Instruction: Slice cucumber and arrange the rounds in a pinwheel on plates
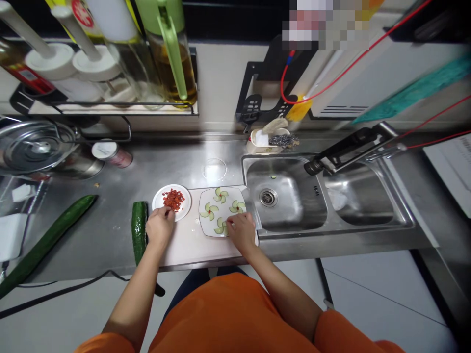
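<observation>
A small white plate (pixel 156 200) holds a heap of small red dried berries, which look like goji berries (pixel 172 198). My left hand (pixel 161 226) is at its near rim, thumb and fingers pinched together just short of the berries; what is between them is hidden. To the right, a squarish white plate (pixel 202 229) carries several pinwheels of thin cucumber slices (pixel 209 212), some with a red berry at the centre. Over the pinwheel nearest me, my right hand (pixel 243 230) has its fingertips closed together, and anything in them is too small to make out. Both plates rest on a pale cutting board (pixel 184 250).
A cut cucumber (pixel 139 230) lies left of the board, with a long whole one (pixel 55 238) farther left. On the right is a double sink (pixel 287 196) with a black faucet (pixel 331 152). Behind stand a lidded pot (pixel 40 147), a jar (pixel 112 153) and a condiment rack (pixel 110 109).
</observation>
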